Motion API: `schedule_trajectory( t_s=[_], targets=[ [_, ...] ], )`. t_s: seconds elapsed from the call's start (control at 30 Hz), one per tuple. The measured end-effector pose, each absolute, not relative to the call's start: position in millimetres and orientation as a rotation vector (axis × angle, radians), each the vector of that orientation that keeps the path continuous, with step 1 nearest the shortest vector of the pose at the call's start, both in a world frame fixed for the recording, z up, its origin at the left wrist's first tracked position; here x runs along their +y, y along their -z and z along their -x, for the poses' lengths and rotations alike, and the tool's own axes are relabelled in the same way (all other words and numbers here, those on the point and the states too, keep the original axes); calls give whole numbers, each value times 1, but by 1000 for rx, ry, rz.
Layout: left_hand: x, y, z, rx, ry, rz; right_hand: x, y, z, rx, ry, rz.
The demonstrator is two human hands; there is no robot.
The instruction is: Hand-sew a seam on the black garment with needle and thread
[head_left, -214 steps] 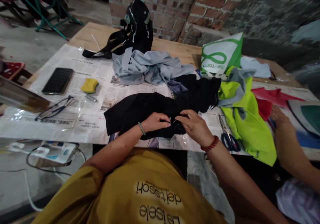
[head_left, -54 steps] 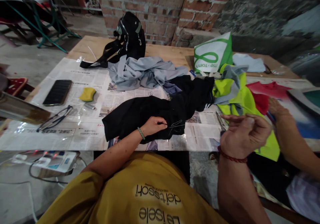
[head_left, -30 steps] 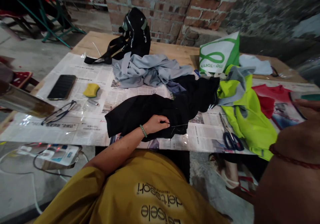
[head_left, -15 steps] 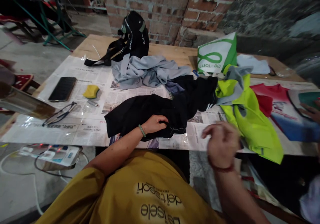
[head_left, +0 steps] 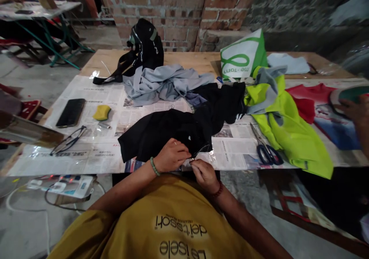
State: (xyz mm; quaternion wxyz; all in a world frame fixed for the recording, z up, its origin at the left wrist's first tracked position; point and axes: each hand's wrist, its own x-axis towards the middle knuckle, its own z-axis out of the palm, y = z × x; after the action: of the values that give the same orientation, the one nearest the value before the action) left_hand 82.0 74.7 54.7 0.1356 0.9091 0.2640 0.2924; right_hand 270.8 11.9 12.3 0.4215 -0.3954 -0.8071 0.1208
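Observation:
A black garment (head_left: 155, 134) lies crumpled in front of me at the table's near edge. My left hand (head_left: 173, 155), with a green bead bracelet, is closed, its fingers pinching the garment's near edge. Fingertip to fingertip with it, my right hand (head_left: 205, 175) pinches something tiny that glints, too small to name. A pale thread (head_left: 201, 150) loops over the dark cloth just above the right fingertips. To the right lie scissors (head_left: 265, 151) with dark blue handles, blades pointing away from me.
Newspaper covers the table, holding a phone (head_left: 70, 112), a yellow sponge (head_left: 102, 112), glasses (head_left: 69, 139) and a bottle (head_left: 31, 130). Behind are grey cloth (head_left: 170, 84), a black bag (head_left: 148, 45) and a green-white bag (head_left: 243, 57). A neon-yellow garment (head_left: 294, 132) lies right, near another person's hand (head_left: 359, 111).
My right hand has swung left from beside the neon garment to meet my left hand. The scissors it covered now show. My left hand has shifted slightly down the black garment.

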Motion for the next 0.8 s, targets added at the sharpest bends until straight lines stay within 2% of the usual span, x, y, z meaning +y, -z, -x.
schedule_trajectory(
  t_s=[0.3, 0.57, 0.73, 0.8],
  targets=[
    [62, -55, -70, 778, -856, -2830, 8, -15, -270, -1984, -297, 964],
    [64, -40, -74, 799, -989, -2749, -1, -29, -271, -1647, -444, 1217],
    [70, -33, -73, 862, -1136, -2479, 14, -44, -275, -1677, -222, 1188],
    [72, -33, -72, 885, -1194, -2347, 18, -47, -275, -1752, -223, 1173]
  ],
)
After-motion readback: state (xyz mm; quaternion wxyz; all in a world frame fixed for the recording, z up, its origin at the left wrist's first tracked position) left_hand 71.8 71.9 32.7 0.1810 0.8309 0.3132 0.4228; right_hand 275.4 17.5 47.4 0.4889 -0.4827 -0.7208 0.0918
